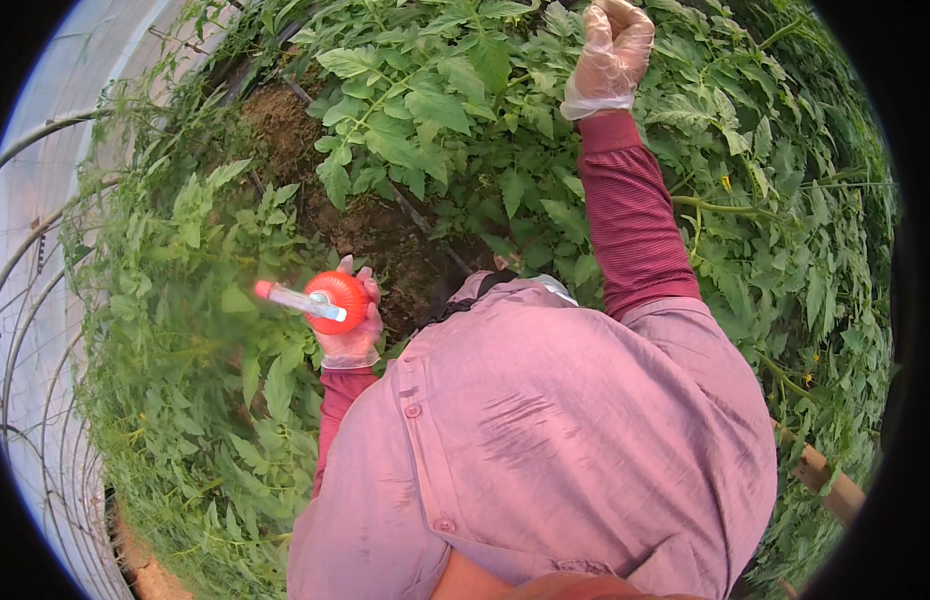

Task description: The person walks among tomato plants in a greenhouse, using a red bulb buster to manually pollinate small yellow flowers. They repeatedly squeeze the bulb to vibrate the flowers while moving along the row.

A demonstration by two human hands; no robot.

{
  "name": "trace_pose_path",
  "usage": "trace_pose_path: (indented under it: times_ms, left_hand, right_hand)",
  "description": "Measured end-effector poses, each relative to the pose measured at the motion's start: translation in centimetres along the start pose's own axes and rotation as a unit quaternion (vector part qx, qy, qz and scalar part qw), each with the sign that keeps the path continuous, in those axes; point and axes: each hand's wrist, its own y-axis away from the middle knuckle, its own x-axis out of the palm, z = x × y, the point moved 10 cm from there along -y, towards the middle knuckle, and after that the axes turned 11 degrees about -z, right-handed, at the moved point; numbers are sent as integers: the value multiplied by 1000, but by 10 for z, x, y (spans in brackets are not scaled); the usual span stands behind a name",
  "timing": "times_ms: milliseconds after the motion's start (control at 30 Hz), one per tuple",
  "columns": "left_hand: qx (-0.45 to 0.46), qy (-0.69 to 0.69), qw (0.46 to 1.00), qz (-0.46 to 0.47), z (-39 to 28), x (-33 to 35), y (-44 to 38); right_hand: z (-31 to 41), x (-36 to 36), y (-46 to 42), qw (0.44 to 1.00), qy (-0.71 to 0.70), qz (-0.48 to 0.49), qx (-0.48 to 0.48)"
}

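Note:
My left hand (352, 322), in a clear thin glove, is closed around a round, ribbed red bottle (336, 300) at the left of centre. A clear tube-like nozzle (300, 300) with a red tip lies across the bottle's top and points left. Leafy tomato plants (435, 112) surround it. My right hand (611, 56), gloved the same way, is raised at the top right above the foliage. Its fingers curl in towards the thumb, with nothing visible between them.
Drip tubing (412, 210) runs over bare soil (367, 232) between plants. Stems with yellow flowers (726, 183) stand on the right. Curved hoops (30, 150) and pale plastic sheeting (67, 90) rise on the left. A wooden post (825, 476) is at the lower right.

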Motion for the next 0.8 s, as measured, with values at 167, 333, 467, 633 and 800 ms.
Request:
trace_pose_path:
  times_ms: [167,333,467,633,800]
  left_hand:
    - [13,40,999,30,0,4,3]
    - [48,55,997,7,2,11,17]
    - [97,69,991,-61,-1,-2,29]
    - [147,73,980,-111,-4,-3,28]
    - [165,88,973,-138,-9,-9,16]
  right_hand:
    - [-158,-87,143,835,285,140,449]
    - [-236,-89,186,767,274,121,568]
    - [-300,-101,219,682,248,39,687]
    - [-326,-112,234,688,272,78,668]
    - [-328,-126,234,675,309,175,646]
